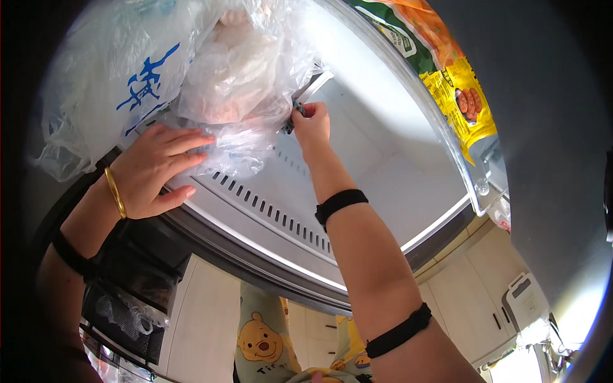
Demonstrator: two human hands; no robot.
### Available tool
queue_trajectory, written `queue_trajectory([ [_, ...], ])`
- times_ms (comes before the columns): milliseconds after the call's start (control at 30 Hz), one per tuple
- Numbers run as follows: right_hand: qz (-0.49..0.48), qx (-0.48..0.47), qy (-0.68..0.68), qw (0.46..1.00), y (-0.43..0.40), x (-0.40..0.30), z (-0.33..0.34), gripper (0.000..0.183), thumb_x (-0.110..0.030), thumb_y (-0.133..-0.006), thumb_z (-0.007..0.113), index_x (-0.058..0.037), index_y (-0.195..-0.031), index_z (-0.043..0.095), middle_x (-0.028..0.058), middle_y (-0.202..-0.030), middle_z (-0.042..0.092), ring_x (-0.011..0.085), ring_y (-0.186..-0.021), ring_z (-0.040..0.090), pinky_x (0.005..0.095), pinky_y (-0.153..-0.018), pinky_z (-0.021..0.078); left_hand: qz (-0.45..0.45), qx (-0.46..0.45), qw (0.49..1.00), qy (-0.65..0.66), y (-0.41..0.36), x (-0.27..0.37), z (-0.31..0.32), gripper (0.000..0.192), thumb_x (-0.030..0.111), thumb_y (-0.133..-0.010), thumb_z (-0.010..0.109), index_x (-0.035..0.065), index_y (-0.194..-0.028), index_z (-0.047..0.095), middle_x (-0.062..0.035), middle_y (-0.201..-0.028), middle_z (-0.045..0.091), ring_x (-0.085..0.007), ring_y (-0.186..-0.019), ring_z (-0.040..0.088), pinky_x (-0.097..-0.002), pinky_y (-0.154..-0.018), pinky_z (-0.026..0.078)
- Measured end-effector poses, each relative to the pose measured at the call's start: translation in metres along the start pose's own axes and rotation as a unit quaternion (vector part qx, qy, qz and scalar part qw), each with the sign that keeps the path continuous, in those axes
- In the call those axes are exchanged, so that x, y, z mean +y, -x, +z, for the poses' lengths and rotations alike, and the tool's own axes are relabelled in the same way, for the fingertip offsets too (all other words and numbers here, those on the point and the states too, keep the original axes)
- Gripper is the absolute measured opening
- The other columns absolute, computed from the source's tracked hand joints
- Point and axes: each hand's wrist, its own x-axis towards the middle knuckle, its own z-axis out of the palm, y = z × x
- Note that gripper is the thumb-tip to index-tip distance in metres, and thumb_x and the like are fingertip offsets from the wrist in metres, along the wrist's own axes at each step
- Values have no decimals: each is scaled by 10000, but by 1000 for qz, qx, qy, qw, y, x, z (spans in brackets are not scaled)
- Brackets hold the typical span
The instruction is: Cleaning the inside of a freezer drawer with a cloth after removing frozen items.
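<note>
Inside a fridge compartment, my right hand (pixel 312 122) pinches a small crumpled dark blue-grey cloth (pixel 289 125); most of it is hidden behind the fingers and a bag. My left hand (pixel 160 165) lies with spread fingers against the lower part of a clear plastic bag (pixel 234 153) at the compartment's front edge. Above the fingers, this bag bulges around something pale pinkish, too wrapped to identify. To its left sits a larger translucent plastic bag (pixel 110 81) with blue writing. Between my arms runs the slotted front strip (pixel 258 203) of the white compartment floor (pixel 397 177).
On the right, the open dark fridge door (pixel 546 143) holds a yellow sausage packet (pixel 462 103) and a green-and-orange food bag (pixel 421 33) in its clear shelf. A black mesh rack (pixel 129 297) stands at lower left. Pale cabinets (pixel 471 292) line the lower right.
</note>
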Motion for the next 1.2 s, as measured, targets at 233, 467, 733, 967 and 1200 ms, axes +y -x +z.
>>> queue_trajectory([
  [233,-51,-222,188,955,9,39,-7,269,-130,-726,693,-5,-947,601,69,-801,598,174,-698,572,282,-655,465,-1,-1,1000,9,-1,-2,2,364,201,-738,641,-18,-1025,600,-122,-1307,475,-265,-1190,437,-384,-953,327],
  [467,-11,-372,215,903,43,13,-43,248,-138,-727,664,-32,-949,647,107,-808,649,190,-693,607,319,-647,482,-10,-4,1000,23,2,-5,5,361,171,-726,621,-29,-1025,597,-159,-1332,448,-294,-1229,410,-408,-954,321],
  [733,-28,-510,127,850,102,-24,-56,171,-95,-806,613,-19,-939,537,72,-966,584,136,-776,534,263,-695,447,-8,15,1000,23,4,-6,8,339,182,-726,634,-28,-990,605,-155,-1315,465,-287,-1218,417,-398,-945,326],
  [967,-140,-438,143,877,124,-53,-34,178,-119,-784,657,-26,-905,565,73,-847,581,165,-746,545,283,-681,438,-7,19,1000,22,8,-6,9,329,185,-729,639,-24,-981,604,-148,-1305,473,-284,-1207,427,-402,-946,324],
  [1200,-226,-388,193,873,135,-70,-25,113,-135,-792,626,-51,-867,613,118,-859,562,239,-830,566,340,-721,450,-18,16,1000,12,9,-5,8,333,199,-736,640,-24,-981,605,-135,-1305,477,-283,-1192,437,-403,-960,315],
])
